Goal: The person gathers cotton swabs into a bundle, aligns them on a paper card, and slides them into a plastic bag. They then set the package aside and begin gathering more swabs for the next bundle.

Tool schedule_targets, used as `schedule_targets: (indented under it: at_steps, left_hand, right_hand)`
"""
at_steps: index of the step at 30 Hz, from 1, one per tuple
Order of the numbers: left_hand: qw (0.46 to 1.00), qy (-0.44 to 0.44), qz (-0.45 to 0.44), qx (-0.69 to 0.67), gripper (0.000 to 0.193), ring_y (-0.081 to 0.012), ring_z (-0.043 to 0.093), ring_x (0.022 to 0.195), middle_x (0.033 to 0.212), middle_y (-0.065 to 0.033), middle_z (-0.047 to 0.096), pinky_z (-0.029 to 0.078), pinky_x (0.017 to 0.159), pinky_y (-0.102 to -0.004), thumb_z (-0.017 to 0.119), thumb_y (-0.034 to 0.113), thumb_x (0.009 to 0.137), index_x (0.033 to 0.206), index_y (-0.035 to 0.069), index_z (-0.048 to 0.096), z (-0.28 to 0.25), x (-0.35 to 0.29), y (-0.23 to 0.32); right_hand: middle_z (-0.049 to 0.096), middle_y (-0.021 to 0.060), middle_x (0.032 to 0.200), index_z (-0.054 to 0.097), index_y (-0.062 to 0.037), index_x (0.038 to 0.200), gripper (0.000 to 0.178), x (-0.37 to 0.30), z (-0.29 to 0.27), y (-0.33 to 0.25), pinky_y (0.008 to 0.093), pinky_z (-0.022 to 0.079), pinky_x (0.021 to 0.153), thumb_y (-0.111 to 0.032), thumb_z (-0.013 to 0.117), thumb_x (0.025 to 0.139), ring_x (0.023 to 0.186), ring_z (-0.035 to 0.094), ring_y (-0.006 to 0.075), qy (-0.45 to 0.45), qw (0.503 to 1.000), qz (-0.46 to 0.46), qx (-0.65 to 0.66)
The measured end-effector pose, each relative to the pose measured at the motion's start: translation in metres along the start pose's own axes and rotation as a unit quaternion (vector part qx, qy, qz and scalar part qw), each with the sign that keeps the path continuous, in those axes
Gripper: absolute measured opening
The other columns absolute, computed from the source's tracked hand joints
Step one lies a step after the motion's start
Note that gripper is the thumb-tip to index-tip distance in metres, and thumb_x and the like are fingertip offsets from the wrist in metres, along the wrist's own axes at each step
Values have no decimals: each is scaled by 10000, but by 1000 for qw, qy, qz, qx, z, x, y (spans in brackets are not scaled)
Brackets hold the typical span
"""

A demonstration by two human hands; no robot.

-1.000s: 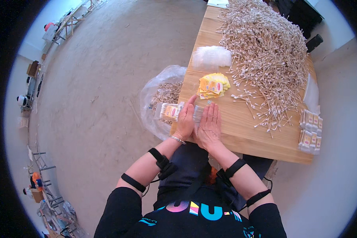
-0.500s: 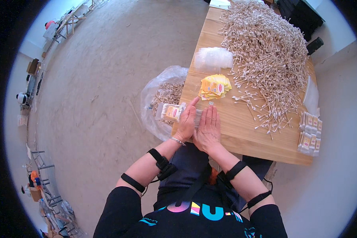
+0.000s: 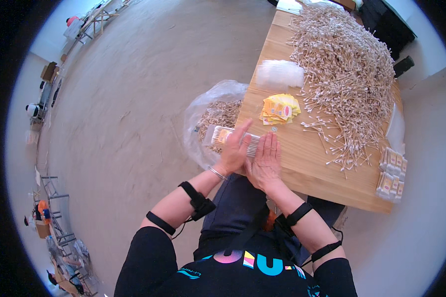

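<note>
A clear bag of cotton swabs [image 3: 253, 144] with a small yellow card in it lies at the table's left corner, its left end sticking out past the edge. My left hand [image 3: 234, 152] rests across the bag's middle, fingers stretched out. At the bag's right end my right hand [image 3: 264, 166] lies flat, fingers straight and side by side, touching the bag or just beside it. Swabs show in a row between the two hands. Just beyond my fingers is a loose pile of yellow cards [image 3: 280, 109].
A big heap of loose cotton swabs [image 3: 347, 74] covers the table's far right. Empty clear bags [image 3: 280, 74] lie beyond the cards. Filled swab packs [image 3: 391, 173] are stacked at the right edge. Left of the table stands a clear sack [image 3: 198, 114] holding swabs.
My left hand has slid left along the bag, so more swabs show between my hands. My right hand stays flat at the bag's right end. The whole view has shifted slightly.
</note>
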State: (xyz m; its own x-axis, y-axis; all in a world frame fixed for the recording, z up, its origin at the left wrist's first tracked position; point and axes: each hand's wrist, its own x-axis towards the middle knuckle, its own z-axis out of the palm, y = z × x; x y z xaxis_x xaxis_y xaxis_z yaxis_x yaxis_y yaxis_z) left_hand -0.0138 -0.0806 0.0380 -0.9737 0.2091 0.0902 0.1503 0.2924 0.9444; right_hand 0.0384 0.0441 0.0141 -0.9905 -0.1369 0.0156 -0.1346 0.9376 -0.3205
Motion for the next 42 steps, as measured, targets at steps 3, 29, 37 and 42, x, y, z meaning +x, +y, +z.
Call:
schedule_targets:
  at_steps: [3, 29, 37, 42]
  left_hand:
    - [994, 74, 19, 82, 419, -335, 421, 1264, 1329, -204, 476, 311, 1064, -368, 479, 212, 934, 1292, -6, 464, -43, 3, -20]
    - [949, 13, -160, -272, 453, -196, 528, 1139, 1244, -168, 546, 421, 974, -296, 363, 287, 1006, 1309, -48, 407, -52, 5, -67]
    - [949, 16, -178, -260, 421, -192, 510, 1164, 1262, -145, 539, 410, 995, -301, 367, 273, 1006, 1290, -29, 443, -51, 7, -66]
    - [948, 10, -202, -247, 433, -189, 503, 1171, 1261, -138, 541, 398, 1003, -307, 348, 291, 1008, 1302, -12, 445, -61, 13, -55]
  right_hand:
    - [71, 290, 1488, 110, 117, 1402, 883, 5, -1, -9, 480, 25, 1144, -440, 512, 846, 1405, 19, 410, -5, 1000, 1, 24]
    - [94, 301, 1475, 132, 127, 1382, 883, 15, 5, -39, 489, 58, 1136, -421, 554, 835, 1394, 45, 437, 9, 999, -28, 15]
    - [84, 297, 1483, 118, 120, 1399, 841, 24, 11, -47, 474, 58, 1137, -386, 514, 856, 1400, 50, 418, 25, 997, -11, 73]
    - [96, 280, 1491, 122, 105, 1405, 737, 46, 7, -30, 429, 66, 1143, -305, 441, 883, 1404, 71, 390, 146, 926, 9, 349]
